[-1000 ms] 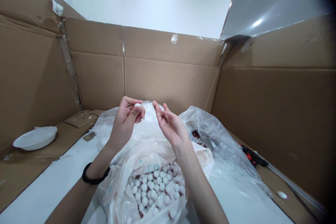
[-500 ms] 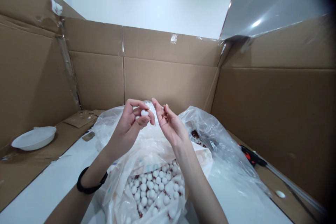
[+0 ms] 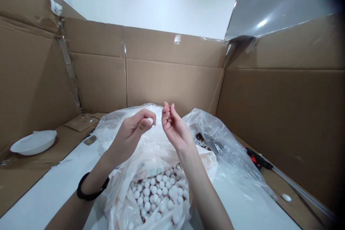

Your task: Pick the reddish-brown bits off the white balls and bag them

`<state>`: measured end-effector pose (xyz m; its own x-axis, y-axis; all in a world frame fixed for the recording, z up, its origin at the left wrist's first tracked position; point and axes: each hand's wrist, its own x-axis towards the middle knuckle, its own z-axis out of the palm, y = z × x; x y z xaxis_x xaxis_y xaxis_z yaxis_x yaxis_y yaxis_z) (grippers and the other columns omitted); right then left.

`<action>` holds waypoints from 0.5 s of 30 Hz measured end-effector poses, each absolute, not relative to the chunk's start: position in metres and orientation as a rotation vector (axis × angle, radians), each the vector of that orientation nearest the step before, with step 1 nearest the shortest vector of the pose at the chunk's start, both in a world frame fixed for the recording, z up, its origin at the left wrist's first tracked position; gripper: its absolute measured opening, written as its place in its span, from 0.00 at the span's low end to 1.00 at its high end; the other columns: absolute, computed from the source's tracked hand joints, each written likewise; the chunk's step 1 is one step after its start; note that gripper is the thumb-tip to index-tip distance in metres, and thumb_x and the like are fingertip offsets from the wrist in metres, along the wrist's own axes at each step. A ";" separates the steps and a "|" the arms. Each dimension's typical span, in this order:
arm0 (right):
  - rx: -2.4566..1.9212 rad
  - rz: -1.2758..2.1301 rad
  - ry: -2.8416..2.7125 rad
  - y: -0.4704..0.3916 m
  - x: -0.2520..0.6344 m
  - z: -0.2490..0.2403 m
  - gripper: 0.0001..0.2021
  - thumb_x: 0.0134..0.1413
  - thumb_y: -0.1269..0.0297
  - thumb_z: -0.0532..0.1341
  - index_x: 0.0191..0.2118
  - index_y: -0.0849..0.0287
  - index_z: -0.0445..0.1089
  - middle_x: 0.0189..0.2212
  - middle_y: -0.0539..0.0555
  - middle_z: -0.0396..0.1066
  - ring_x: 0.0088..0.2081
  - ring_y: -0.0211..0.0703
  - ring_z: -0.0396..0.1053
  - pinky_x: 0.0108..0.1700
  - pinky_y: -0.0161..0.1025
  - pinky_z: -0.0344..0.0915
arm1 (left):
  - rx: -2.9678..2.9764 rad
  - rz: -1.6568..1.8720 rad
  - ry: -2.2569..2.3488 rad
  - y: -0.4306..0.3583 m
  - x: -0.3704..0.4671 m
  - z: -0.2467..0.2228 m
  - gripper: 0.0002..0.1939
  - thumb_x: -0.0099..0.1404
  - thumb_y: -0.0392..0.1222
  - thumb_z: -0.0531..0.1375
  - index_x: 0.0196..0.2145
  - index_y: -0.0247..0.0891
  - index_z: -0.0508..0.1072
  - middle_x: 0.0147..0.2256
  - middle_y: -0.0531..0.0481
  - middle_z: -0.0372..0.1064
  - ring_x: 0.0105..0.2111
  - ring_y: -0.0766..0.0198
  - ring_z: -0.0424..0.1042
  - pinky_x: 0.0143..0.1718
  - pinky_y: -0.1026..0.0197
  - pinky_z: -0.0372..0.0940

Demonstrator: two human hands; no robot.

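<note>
At centre, the left hand (image 3: 134,127) has closed around a ball (image 3: 150,120).

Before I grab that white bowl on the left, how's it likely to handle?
The white bowl looks thin-walled, so it's probably light and may flex if squeezed. Its wide, shallow shape suggests it would slide over the cardboard when pushed rather than tip.

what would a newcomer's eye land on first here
Probably the heap of small white balls mixed with reddish-brown bits, lying in the open whitish plastic bag at the bottom centre. Just above it, the bare left hand pinches a white ball in its fingers, facing the half-curled right hand. Off to the far left, a shallow white dish stands out against brown cardboard.
</note>
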<state>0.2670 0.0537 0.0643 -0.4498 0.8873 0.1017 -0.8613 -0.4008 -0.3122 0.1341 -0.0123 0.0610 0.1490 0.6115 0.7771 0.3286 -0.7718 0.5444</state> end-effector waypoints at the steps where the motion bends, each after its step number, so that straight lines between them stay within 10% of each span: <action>1: -0.091 2.001 -0.395 0.054 0.268 0.064 0.10 0.65 0.70 0.49 0.35 0.64 0.65 0.27 0.51 0.71 0.26 0.27 0.71 0.27 0.19 0.70 | 2.253 1.562 0.941 -0.015 0.133 0.063 0.16 0.70 0.48 0.48 0.31 0.39 0.67 0.25 0.54 0.61 0.25 0.67 0.58 0.28 0.63 0.53; 7: -0.042 2.014 -0.665 0.056 0.273 0.060 0.11 0.57 0.63 0.60 0.27 0.61 0.61 0.18 0.41 0.56 0.13 0.23 0.48 0.09 0.20 0.44 | 2.424 1.082 1.111 -0.023 0.129 0.072 0.13 0.69 0.45 0.51 0.37 0.42 0.74 0.31 0.52 0.71 0.30 0.63 0.66 0.32 0.63 0.56; 15: -0.084 1.960 -0.942 0.042 0.265 0.056 0.10 0.54 0.60 0.63 0.31 0.59 0.62 0.15 0.38 0.41 0.16 0.27 0.33 0.13 0.24 0.38 | 2.055 1.560 0.983 -0.006 0.128 0.057 0.07 0.69 0.40 0.49 0.45 0.43 0.56 0.33 0.53 0.62 0.32 0.66 0.62 0.35 0.62 0.57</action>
<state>0.2654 0.0425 0.0562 -0.5671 0.7666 0.3013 -0.7140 -0.2751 -0.6438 0.1281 -0.0057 0.0569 0.1399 0.7211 0.6785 0.3010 -0.6838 0.6647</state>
